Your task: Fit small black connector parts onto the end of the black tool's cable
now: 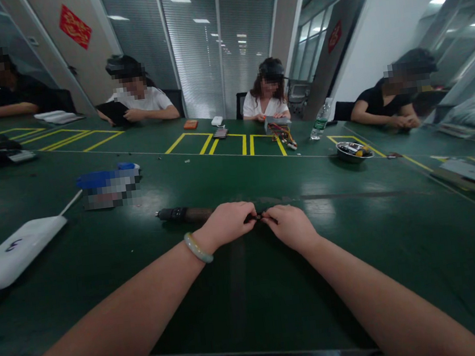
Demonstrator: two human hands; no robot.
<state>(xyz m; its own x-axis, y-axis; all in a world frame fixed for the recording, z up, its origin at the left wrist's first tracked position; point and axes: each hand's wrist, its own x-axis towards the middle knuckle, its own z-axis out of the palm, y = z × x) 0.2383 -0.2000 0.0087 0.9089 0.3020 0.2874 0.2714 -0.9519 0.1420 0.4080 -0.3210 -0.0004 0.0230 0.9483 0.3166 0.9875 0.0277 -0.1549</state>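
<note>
My left hand (233, 222), with a pale green bangle (198, 247) on its wrist, is closed in a pinch. Opposite it, my right hand (291, 224) is closed too, and the fingertips of both nearly meet. Between them they grip a small dark piece (259, 216), mostly covered by the fingers; its kind cannot be made out. Just behind my left hand lies a dark, pen-shaped tool that looks like an electric screwdriver (184, 214), its metal tip pointing left. The hand hides its other end.
The green table (250, 291) bears a white power bank (18, 251) with a cable and a blurred blue-and-white item (109, 185) on the left. Further back are a metal bowl (352, 153), a water bottle (320, 120) and a power supply with wires (278, 126). Several people sit around the table.
</note>
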